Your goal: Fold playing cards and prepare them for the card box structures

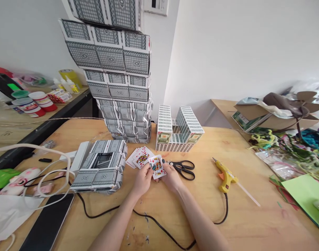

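Observation:
Both of my hands hold a playing card (157,166), a king of diamonds, face up over the table. My left hand (144,179) grips its left edge, thumb on the face. Fingers of my right hand (171,177) close on its right edge. Several fanned cards (140,157) lie face up just behind my left hand. Black-handled scissors (185,169) rest beside my right hand. Further left is a square frame built of folded cards (99,167). A tall stack of card-covered blocks (123,87) rises behind, with upright card boxes (178,129) to its right.
A yellow glue gun (226,176) lies on the right, its black cable crossing the table (227,143) below my forearms. A phone (48,223) and white cables are at left. Craft scraps (290,157) and an open cardboard box (274,118) sit at far right.

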`<state>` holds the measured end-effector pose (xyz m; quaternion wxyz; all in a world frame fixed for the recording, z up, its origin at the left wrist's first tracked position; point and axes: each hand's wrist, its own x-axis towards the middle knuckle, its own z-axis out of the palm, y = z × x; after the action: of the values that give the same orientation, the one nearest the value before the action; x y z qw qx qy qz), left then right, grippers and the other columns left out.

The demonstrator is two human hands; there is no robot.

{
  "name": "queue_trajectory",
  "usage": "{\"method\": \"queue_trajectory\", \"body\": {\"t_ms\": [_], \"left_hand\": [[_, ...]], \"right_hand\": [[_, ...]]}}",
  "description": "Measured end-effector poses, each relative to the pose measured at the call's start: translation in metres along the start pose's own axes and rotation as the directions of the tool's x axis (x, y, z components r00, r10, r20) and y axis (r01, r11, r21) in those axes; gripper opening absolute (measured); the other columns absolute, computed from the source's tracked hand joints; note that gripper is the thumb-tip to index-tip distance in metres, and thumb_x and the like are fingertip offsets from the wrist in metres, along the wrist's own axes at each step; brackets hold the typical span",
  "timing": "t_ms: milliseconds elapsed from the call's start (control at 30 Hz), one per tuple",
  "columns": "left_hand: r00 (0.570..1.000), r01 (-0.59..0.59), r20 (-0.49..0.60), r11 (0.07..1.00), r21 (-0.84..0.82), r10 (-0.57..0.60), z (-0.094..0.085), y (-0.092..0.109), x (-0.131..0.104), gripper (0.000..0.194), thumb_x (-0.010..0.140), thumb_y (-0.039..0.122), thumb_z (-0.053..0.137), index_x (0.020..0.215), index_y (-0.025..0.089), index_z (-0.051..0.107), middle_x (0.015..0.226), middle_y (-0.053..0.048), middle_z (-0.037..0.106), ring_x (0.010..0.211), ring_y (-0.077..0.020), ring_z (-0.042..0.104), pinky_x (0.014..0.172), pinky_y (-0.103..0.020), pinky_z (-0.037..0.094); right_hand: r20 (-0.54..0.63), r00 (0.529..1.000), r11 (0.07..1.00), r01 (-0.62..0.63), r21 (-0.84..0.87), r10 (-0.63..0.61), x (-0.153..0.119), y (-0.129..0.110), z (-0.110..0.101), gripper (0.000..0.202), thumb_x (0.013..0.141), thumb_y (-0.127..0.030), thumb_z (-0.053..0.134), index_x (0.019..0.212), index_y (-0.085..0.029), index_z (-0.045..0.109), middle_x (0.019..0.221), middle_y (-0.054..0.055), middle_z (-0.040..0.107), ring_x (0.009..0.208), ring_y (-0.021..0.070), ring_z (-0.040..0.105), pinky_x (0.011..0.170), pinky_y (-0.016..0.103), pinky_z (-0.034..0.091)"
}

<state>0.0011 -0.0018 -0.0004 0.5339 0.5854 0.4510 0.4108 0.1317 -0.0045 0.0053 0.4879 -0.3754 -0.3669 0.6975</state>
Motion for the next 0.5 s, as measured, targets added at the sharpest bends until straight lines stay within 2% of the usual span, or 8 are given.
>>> {"method": "queue_trajectory", "body": {"t_ms": [200,367,433,500], "left_hand": [[1.000,-0.006,-0.012,0.997,0.078,0.007,-0.0002,-0.0012,-0.0012,0.015,0.084,0.029,0.039,0.077,0.019,0.047,0.059,0.001,0.058,0.053,-0.0147,0.058,0.052,-0.025,0.046],[0.995,-0.028,-0.085,0.969,0.244,0.050,-0.0013,-0.0021,-0.0062,0.021,0.085,0.029,0.037,0.066,0.020,0.041,0.049,0.004,0.051,0.045,-0.0123,0.052,0.047,-0.022,0.040],[0.988,-0.037,-0.134,0.948,0.315,0.083,-0.0029,-0.0011,-0.0073,0.024,0.084,0.031,0.039,0.062,0.020,0.040,0.048,0.004,0.047,0.045,-0.0117,0.048,0.048,-0.022,0.038],[0.974,-0.057,-0.185,0.933,0.355,0.130,-0.0039,0.0011,-0.0070,0.027,0.083,0.032,0.043,0.059,0.019,0.041,0.054,0.002,0.049,0.054,-0.0126,0.049,0.054,-0.022,0.039]], "right_hand": [[-0.064,0.990,0.949,0.097,-0.300,-0.122,-0.0006,0.0025,0.0001,0.050,0.081,-0.065,0.039,0.073,-0.018,0.055,0.049,0.000,0.058,0.039,0.0146,0.052,0.041,0.025,0.042],[-0.106,0.961,0.806,0.152,-0.572,-0.256,-0.0046,0.0041,-0.0020,0.051,0.083,-0.063,0.037,0.061,-0.019,0.050,0.051,0.002,0.060,0.046,0.0154,0.055,0.045,0.025,0.044],[-0.155,0.945,0.774,0.135,-0.619,-0.289,-0.0058,0.0073,-0.0019,0.050,0.082,-0.063,0.038,0.058,-0.020,0.048,0.052,0.003,0.060,0.046,0.0151,0.055,0.043,0.024,0.043],[-0.182,0.955,0.820,0.094,-0.564,-0.235,-0.0065,0.0104,-0.0005,0.051,0.082,-0.064,0.037,0.058,-0.020,0.047,0.049,0.002,0.058,0.041,0.0146,0.054,0.040,0.024,0.043]]}}
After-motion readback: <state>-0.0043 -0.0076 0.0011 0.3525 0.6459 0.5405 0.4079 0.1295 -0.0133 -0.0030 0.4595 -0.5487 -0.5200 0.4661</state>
